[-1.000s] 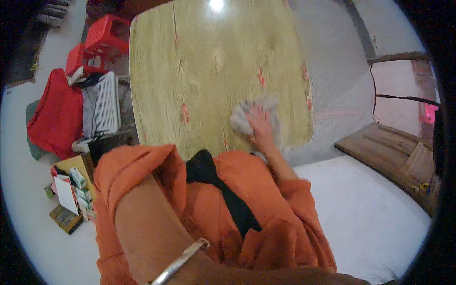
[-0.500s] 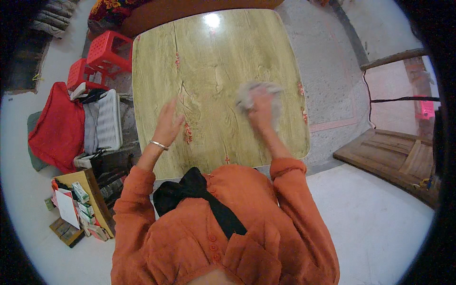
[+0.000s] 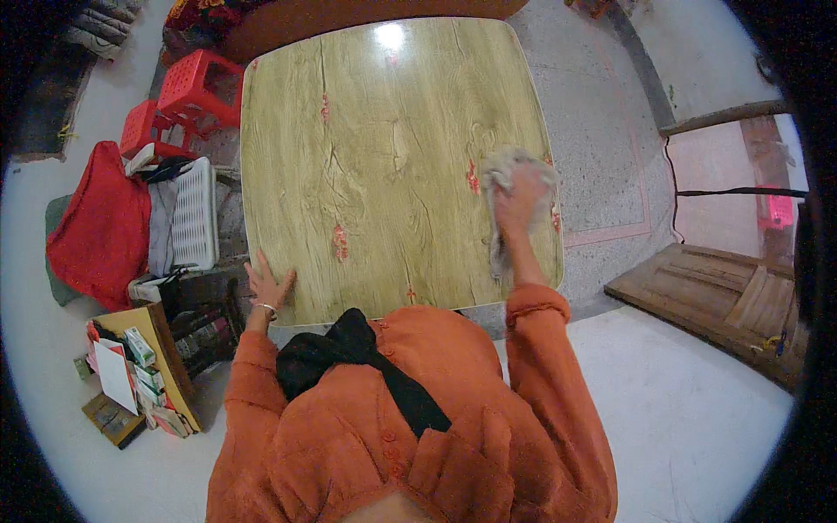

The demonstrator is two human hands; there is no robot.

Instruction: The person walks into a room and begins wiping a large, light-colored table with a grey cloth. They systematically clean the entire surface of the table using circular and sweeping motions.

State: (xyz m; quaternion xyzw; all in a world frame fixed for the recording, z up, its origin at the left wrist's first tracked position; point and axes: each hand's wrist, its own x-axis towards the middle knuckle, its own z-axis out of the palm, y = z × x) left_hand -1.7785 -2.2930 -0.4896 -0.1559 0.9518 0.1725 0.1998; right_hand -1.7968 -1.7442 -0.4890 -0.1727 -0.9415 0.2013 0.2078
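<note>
A square table with rounded corners (image 3: 410,200) stands before me, its top in a yellowish wood grain with small red marks. My right hand (image 3: 523,196) presses a crumpled pale grey cloth (image 3: 506,170) onto the tabletop close to its right edge. Part of the cloth trails down beside my wrist, and the hand is a little blurred. At the table's near left corner, my left hand (image 3: 270,286) rests on the edge with its fingers spread, holding nothing. A silver bracelet (image 3: 265,308) circles that wrist.
Red plastic stools (image 3: 199,87) stand left of the table. Nearer are a white slatted plastic seat (image 3: 193,213) and a red cloth (image 3: 100,227). A wooden box of small packages (image 3: 166,366) sits at lower left. At right lies a brown wooden panel (image 3: 715,301).
My right hand has slid the cloth rightward toward the table's right edge. My left hand has gone from above the tabletop down to the near left corner, its fingers now spread.
</note>
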